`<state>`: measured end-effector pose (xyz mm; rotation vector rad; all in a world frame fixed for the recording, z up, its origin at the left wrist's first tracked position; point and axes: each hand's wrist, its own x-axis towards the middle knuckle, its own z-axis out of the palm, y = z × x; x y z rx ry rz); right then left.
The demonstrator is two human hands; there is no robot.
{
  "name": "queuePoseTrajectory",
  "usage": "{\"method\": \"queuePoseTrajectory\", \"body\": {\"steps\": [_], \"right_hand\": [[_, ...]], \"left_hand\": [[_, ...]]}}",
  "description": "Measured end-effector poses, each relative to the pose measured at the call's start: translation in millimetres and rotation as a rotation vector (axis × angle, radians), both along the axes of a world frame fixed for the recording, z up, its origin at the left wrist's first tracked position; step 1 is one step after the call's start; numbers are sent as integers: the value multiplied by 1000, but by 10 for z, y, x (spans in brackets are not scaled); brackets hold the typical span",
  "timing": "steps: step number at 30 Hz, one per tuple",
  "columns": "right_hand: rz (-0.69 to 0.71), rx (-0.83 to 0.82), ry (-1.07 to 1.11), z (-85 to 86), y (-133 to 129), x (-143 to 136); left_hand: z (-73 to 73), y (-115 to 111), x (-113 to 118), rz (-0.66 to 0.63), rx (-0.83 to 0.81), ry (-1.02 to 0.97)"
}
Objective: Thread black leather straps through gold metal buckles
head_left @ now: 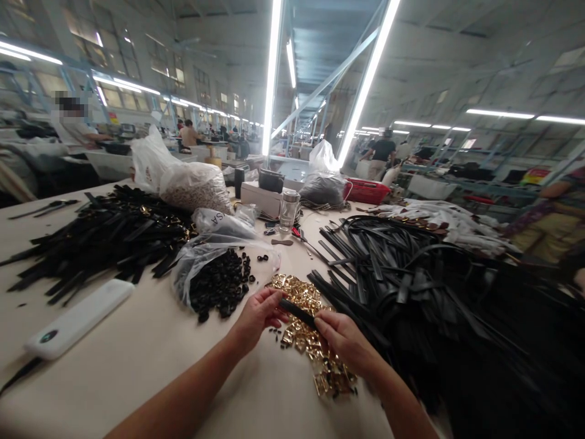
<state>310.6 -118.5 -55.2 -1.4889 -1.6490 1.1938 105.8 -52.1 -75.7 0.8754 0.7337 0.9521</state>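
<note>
Between my two hands a black strap (297, 311) is stretched at a slant. My left hand (262, 312) pinches its upper left end, and my right hand (337, 334) grips it lower down with thumb and fingers. Right beneath lies a heap of gold-coloured metal buckles (299, 289), partly covered by my hands. Left of them, small black loops (219, 277) spill from a clear plastic bag (185, 268). On the right, a large pile of long black straps (375, 256) runs down past my right forearm. Whether a buckle is on the held strap I cannot tell.
A pile of black straps with gold pieces (123, 225) covers the table's left side. In front of it lies a white corded device (82, 318). Farther back stand a filled plastic bag (196, 186), a glass bottle (289, 210) and a red basket (368, 190). Several people work beyond.
</note>
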Motion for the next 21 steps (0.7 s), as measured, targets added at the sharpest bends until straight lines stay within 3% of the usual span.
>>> {"method": "queuePoseTrajectory", "body": {"steps": [8, 21], "right_hand": [[-57, 224, -105, 122, -36, -182], [-191, 555, -268, -7, -52, -332]], "left_hand": [[-9, -34, 38, -16, -35, 86], [-22, -82, 57, -75, -106, -24]]}}
